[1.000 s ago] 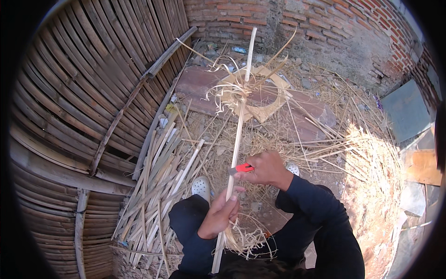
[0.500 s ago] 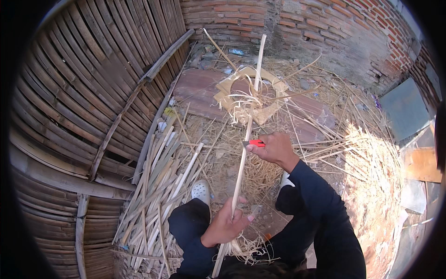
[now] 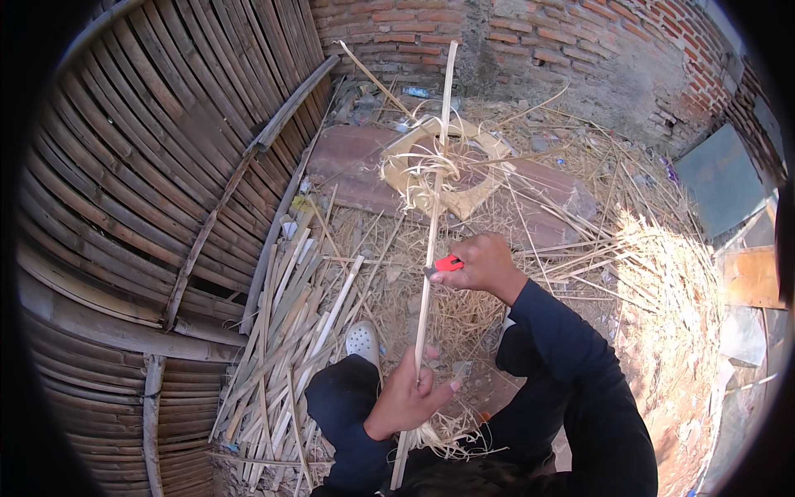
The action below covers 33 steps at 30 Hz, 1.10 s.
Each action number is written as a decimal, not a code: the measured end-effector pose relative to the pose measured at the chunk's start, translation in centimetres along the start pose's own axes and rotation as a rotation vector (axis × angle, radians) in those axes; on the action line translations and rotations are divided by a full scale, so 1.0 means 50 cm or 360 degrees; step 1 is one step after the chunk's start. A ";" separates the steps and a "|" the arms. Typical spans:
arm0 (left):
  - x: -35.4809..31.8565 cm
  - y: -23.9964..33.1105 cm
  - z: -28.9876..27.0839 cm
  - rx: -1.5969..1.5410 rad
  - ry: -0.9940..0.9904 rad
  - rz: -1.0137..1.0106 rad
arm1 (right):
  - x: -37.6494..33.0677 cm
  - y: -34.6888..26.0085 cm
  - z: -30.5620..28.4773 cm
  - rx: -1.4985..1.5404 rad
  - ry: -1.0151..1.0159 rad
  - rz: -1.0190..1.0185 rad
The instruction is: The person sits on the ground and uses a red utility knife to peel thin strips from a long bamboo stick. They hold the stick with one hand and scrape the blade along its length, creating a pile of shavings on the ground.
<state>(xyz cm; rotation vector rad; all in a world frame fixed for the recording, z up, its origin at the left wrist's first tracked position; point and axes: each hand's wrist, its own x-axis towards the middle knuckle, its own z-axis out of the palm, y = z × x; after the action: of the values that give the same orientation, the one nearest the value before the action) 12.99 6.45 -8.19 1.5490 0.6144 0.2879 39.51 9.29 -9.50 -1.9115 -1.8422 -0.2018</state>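
A long pale bamboo strip (image 3: 424,319) runs from my lap up and away toward the brick wall. Low on it, my left hand (image 3: 411,396) is closed around the strip, with the thumb sticking out to the right. My right hand (image 3: 482,267) grips a red-handled utility knife (image 3: 448,263), its dark blade against the strip about halfway along. Thin curled shavings (image 3: 426,170) cling to the strip farther up, over a ring-shaped piece of cardboard (image 3: 478,199). More shavings (image 3: 451,437) hang below my left hand.
Many split bamboo strips (image 3: 277,348) lie in a heap at the left, beside a bamboo slat wall (image 3: 149,166). A brown board (image 3: 348,170) lies under the cardboard. Straw-like scraps (image 3: 662,257) cover the ground at right. A brick wall (image 3: 571,58) stands behind.
The upper end of the strip has swung a little left. The knife has shifted slightly toward me along the strip, and its handle is tilted more. My left hand keeps its grip.
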 end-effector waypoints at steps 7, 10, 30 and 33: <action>-0.003 0.015 0.021 0.0127 -0.0230 -0.0047 | 0.041 0.179 -0.007 -0.0217 0.0031 0.0847; 0.005 -0.007 0.025 0.0107 -0.0330 0.0049 | 0.034 0.239 0.003 -0.0231 0.0085 0.0935; 0.018 -0.007 -0.023 -0.0963 -0.0403 -0.0134 | -0.034 -0.018 -0.038 0.0056 -0.0123 0.0103; 0.018 -0.008 -0.023 -0.1024 -0.0437 -0.0150 | -0.042 -0.031 -0.039 0.0107 -0.0108 0.0113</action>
<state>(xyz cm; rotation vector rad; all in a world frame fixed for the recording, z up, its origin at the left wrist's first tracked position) 13.03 7.89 -8.64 0.9144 0.3280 0.1714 38.26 6.54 -8.30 -1.9558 -1.7970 -0.0516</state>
